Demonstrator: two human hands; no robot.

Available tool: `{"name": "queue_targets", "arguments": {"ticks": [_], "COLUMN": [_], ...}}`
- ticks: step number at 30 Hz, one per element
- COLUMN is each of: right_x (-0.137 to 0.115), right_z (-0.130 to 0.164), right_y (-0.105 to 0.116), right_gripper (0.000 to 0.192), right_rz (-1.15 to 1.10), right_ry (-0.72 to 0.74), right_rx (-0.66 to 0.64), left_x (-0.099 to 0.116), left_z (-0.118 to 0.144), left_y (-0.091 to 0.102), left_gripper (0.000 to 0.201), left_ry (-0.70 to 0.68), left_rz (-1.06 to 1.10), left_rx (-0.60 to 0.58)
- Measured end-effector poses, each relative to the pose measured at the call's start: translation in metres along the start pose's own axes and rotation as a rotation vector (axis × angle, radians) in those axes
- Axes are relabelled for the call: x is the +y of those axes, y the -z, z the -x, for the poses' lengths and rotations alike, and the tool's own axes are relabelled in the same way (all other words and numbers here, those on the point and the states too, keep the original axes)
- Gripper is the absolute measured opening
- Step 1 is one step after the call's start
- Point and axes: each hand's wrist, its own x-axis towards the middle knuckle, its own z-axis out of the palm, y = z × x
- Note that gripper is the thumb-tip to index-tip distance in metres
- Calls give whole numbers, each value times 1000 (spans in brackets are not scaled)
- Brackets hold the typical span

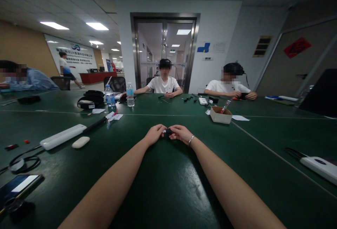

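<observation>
Green tabletops pushed together fill an office room (168,187), and at the middle of the near one a small black object (167,131) sits between the person's two hands, low over the surface and well out at arm's reach. It is too small and too covered to name; only a dark bit with a pale glint shows between the fingertips. The left hand (155,134) is curled, its fingers pressed together and pinching the left end of the object. The right hand (180,133), with a thin bracelet (191,140) at the wrist, pinches the other end in the same way. Judging by its size, the piece is light and stiff, probably hard plastic or metal, so it should be easy to lift but easy to fumble or flick away on the smooth, shiny table; a fingertip pinch at both ends, as here, looks like the sound way to hold it.

Further out to the left lie a long white bar (63,136) with a black cable, a white oval pebble-shaped thing (80,142) just beside it, and a phone (19,184) at the near left edge. Ahead to the right stands a small cardboard box (221,115). Two water bottles (130,95) stand further back on the left. Across the table two people in white shirts sit with their own hands on small items, and another person sits at the far left
</observation>
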Motion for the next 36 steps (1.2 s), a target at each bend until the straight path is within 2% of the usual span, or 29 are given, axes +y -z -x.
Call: {"name": "queue_targets", "arguments": {"ticks": [3, 7, 11, 15, 19, 23, 26, 36], "right_x": [0, 1, 0, -1, -1, 0, 0, 1], "right_z": [-1, -1, 0, 0, 0, 0, 0, -1], "right_y": [1, 1, 1, 0, 1, 1, 1, 2], "right_gripper": [6, 5, 5, 6, 5, 6, 6, 4], "right_rz": [-4, -4, -2, -4, -19, -9, -7, -6], "right_ry": [4, 9, 8, 0, 3, 2, 7, 22], "right_rx": [-5, -12, -8, -6, -8, -6, -7, -17], "left_x": [0, 0, -1, -3, -2, 1, 2, 3], "left_z": [0, 0, -1, -1, -1, 0, 1, 0], "left_y": [0, 1, 1, 0, 0, 1, 1, 1], "left_gripper": [34, 38, 31, 36, 32, 40, 37, 37], "left_ry": [-2, 5, 9, 23, -1, -5, -21, -7], "left_rz": [-19, -7, 0, 20, 11, 6, -8, -15], "left_rx": [27, -8, 9, -28, 13, -35, -7, -23]}}
